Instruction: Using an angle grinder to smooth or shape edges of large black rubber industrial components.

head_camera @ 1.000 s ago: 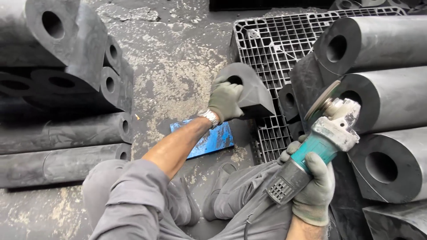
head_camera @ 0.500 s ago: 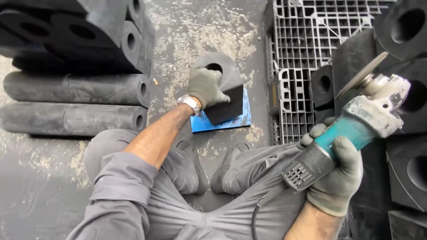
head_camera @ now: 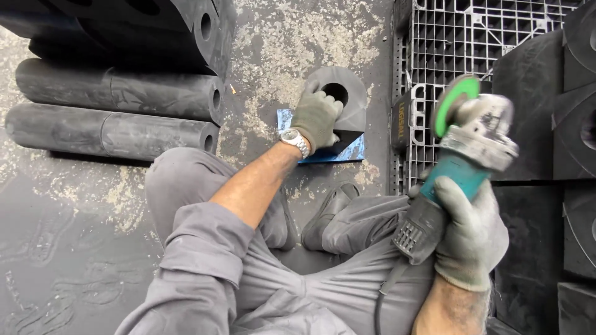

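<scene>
My gloved left hand point(head_camera: 315, 118) grips a short black rubber block with a round hole point(head_camera: 345, 102), which stands on a blue metal plate point(head_camera: 347, 152) on the floor between my feet. My gloved right hand point(head_camera: 469, 232) holds a teal angle grinder point(head_camera: 462, 155) by its body, raised to the right above my knee. The grinder's green disc point(head_camera: 450, 102) points away from me and does not touch the block. Its cable hangs down toward my lap.
Long black rubber tubes with holes point(head_camera: 118, 111) lie stacked at the left. A black plastic pallet point(head_camera: 472, 37) sits at the upper right, with more large black rubber pieces point(head_camera: 559, 124) on it. My grey trousers and shoes point(head_camera: 329, 208) fill the lower middle.
The view has swung so the block now sits nearer the centre. My left hand has set the block down on the blue plate; the grinder has stayed raised in my right hand.
</scene>
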